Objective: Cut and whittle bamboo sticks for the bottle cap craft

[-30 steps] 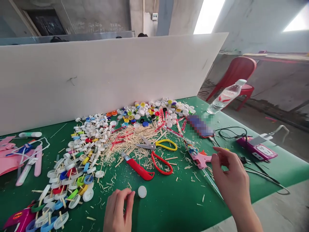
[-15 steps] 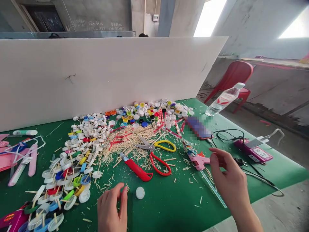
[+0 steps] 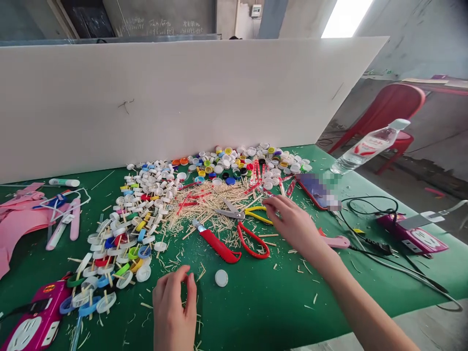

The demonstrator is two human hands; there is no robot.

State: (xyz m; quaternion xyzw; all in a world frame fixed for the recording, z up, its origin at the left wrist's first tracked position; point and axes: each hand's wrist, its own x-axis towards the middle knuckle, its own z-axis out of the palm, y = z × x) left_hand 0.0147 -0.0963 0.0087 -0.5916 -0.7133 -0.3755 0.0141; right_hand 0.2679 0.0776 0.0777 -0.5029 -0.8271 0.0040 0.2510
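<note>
Here the right hand (image 3: pixel 294 226) is out over the sticks (image 3: pixel 204 207), with its fingertips just by the yellow scissors (image 3: pixel 248 214). Its fingers are bent a little and spread, and they hold nothing. The sticks lie in a thin, messy heap in the middle of the green desk (image 3: pixel 263 302), between the piles of caps (image 3: pixel 234 163) and the red scissors (image 3: pixel 252 241).

The left hand (image 3: pixel 173 312) rests low on the desk, near the front edge. Its fingers are loosely curled and it holds nothing too. A single white cap (image 3: pixel 221 278) lies just beside it, not touching.

I think picking one stick goes best with only the thumb and first finger, from the loose edge of the heap where the sticks are apart. A slow pinch would lift one and leave the rest. The hand should stay clear of the scissor blades.

Farther out, a red knife (image 3: pixel 219 246) lies by the red scissors. A pink glue gun (image 3: pixel 336 241) peeks out behind the right wrist. Rows of caps on sticks (image 3: pixel 120 253) run down the left side. A bottle (image 3: pixel 369 146) and a white board (image 3: pixel 183 97) stand at the back
</note>
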